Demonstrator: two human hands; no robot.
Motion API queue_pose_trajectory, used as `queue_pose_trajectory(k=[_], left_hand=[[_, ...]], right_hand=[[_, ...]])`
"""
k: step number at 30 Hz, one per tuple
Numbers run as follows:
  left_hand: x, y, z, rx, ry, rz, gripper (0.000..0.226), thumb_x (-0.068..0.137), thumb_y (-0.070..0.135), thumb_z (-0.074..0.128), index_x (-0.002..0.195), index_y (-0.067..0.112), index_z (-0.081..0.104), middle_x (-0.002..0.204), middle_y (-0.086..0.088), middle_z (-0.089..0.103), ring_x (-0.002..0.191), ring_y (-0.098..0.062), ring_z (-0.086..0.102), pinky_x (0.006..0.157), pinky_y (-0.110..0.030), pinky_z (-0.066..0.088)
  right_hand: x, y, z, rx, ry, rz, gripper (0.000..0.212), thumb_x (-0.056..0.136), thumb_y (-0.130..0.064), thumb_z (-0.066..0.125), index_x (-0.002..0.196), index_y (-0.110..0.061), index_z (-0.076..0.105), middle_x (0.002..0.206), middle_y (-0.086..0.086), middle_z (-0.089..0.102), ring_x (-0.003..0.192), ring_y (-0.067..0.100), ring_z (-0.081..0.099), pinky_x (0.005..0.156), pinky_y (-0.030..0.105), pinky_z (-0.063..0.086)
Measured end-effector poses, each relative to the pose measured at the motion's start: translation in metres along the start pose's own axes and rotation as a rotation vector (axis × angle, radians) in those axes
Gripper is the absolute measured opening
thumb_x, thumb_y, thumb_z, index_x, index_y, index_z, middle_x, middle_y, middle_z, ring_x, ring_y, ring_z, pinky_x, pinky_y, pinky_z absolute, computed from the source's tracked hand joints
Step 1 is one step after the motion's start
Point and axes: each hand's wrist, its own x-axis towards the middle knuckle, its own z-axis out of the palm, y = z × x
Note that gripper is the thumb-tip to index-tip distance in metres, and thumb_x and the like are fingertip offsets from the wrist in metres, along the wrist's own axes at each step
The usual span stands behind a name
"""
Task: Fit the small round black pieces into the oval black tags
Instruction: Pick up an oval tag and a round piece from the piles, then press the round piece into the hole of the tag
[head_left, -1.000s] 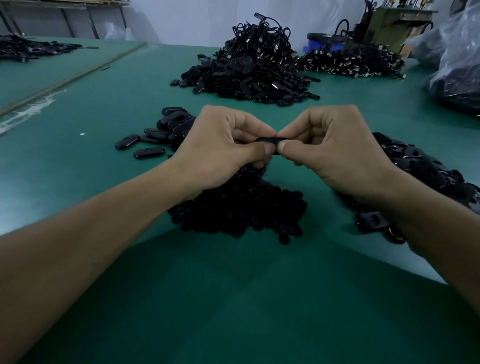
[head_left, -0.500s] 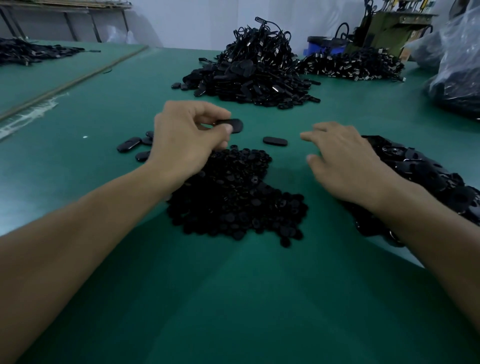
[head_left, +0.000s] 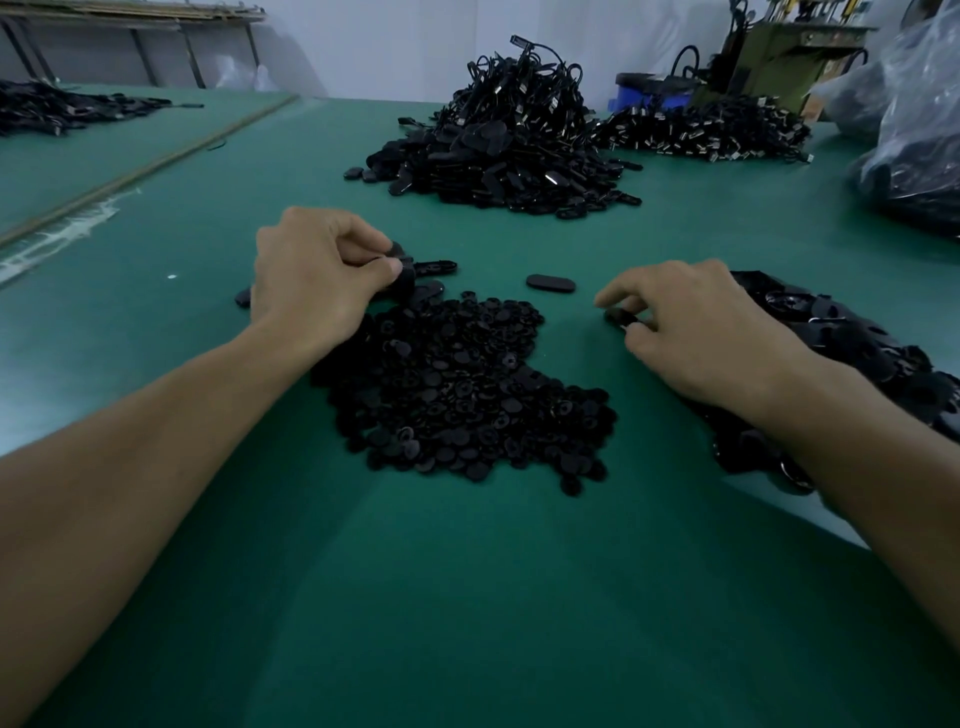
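Observation:
A flat heap of small round black pieces (head_left: 467, 395) lies in the middle of the green table (head_left: 467, 597). My left hand (head_left: 317, 275) is at its far left edge, thumb and curled fingers pinching an oval black tag (head_left: 404, 274) low over a few other oval tags (head_left: 436, 266). My right hand (head_left: 696, 322) is right of the heap, its thumb and forefinger pinching a black piece (head_left: 619, 316) that is partly hidden against the table. A pile of oval tags (head_left: 852, 353) lies under and beyond my right wrist. One oval tag (head_left: 550, 283) lies alone between my hands.
A tall heap of black tags with cords (head_left: 509, 150) stands at the back centre, with a second spread (head_left: 701, 130) behind it to the right. Clear plastic bags (head_left: 914, 135) sit at the far right. Another green table (head_left: 78, 135) adjoins on the left.
My hands held one tag together, then parted. My left hand carried the tag down to the left group. My right hand went right and now pinches a black piece.

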Motion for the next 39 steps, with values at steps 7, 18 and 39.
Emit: queue_pose_trajectory(k=[7, 18, 39], left_hand=[[0.002, -0.001, 0.000, 0.137, 0.032, -0.038, 0.017, 0.083, 0.029, 0.081, 0.077, 0.038, 0.068, 0.086, 0.011, 0.065, 0.093, -0.020, 0.066, 0.083, -0.041, 0.055], [-0.006, 0.011, 0.003, 0.174, 0.032, 0.152, 0.006, 0.089, 0.031, 0.072, 0.088, 0.037, 0.072, 0.104, 0.006, 0.068, 0.101, -0.012, 0.061, 0.083, -0.035, 0.049], [-0.034, 0.050, 0.020, -0.488, -0.416, 0.153, 0.013, 0.088, 0.006, 0.075, 0.094, 0.017, 0.073, 0.077, -0.001, 0.077, 0.071, -0.014, 0.074, 0.068, -0.022, 0.059]], right_hand=[[0.003, 0.004, -0.002, 0.295, 0.013, 0.023, 0.039, 0.084, -0.013, 0.076, 0.119, -0.028, 0.066, 0.096, -0.004, 0.068, 0.084, 0.008, 0.063, 0.065, 0.015, 0.043], [0.002, -0.001, 0.003, 0.480, 0.172, -0.061, 0.018, 0.093, -0.015, 0.070, 0.092, -0.033, 0.073, 0.086, -0.012, 0.069, 0.083, 0.005, 0.066, 0.070, 0.009, 0.047], [-0.006, -0.021, 0.007, 0.792, 0.219, -0.205, 0.025, 0.089, -0.007, 0.074, 0.096, -0.028, 0.063, 0.095, -0.004, 0.072, 0.072, 0.013, 0.075, 0.074, 0.028, 0.061]])
